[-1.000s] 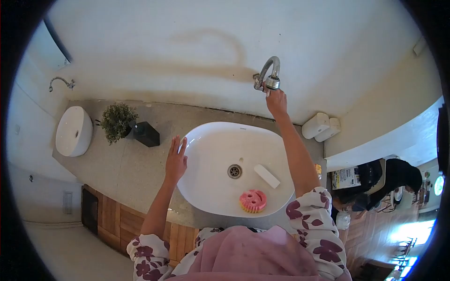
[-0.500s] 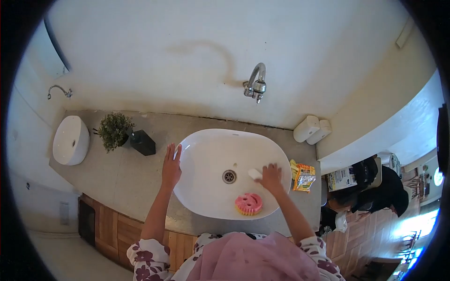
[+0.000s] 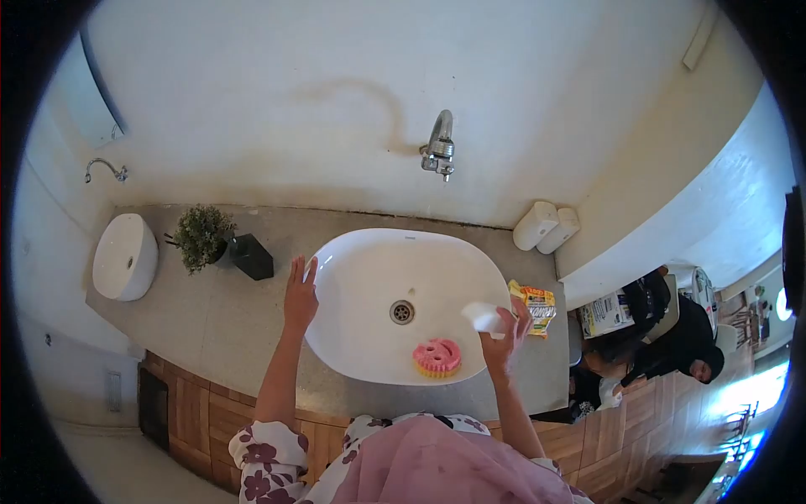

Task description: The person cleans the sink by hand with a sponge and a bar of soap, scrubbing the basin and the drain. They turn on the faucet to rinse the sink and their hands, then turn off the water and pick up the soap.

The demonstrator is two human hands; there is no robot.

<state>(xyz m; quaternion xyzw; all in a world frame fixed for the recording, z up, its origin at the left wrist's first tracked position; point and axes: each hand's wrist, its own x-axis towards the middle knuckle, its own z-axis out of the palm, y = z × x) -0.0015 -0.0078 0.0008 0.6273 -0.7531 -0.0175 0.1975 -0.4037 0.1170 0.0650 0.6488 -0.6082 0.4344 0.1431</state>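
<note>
The white oval basin (image 3: pixel 361 365) sits on the counter in front of me, with a round metal drain (image 3: pixel 401 312) in its floor. My left hand (image 3: pixel 300 296) rests against the basin's left rim, its fingers stretched out and holding nothing. Over the right rim, my right hand (image 3: pixel 505 334) grips a soft-looking white piece (image 3: pixel 482 317); motion blur hides whether it is a sponge or a cloth. A pink and yellow smiley-face sponge (image 3: pixel 437 358) lies inside the basin near its front edge. Just beyond my right hand stands a yellow and orange packet (image 3: pixel 540 309) on the counter.
A curved metal tap (image 3: pixel 439 147) juts from the wall. Two white containers (image 3: pixel 546 227) stand at the back right. To the left are a dark bottle (image 3: pixel 252 257), a potted plant (image 3: pixel 201 237) and a second basin (image 3: pixel 124 256). Another person (image 3: pixel 684 340) in black is at the far right.
My right hand has lifted from the basin floor to the right rim, taking the white piece with it. My left hand stays at the left rim. The view has shifted slightly.
</note>
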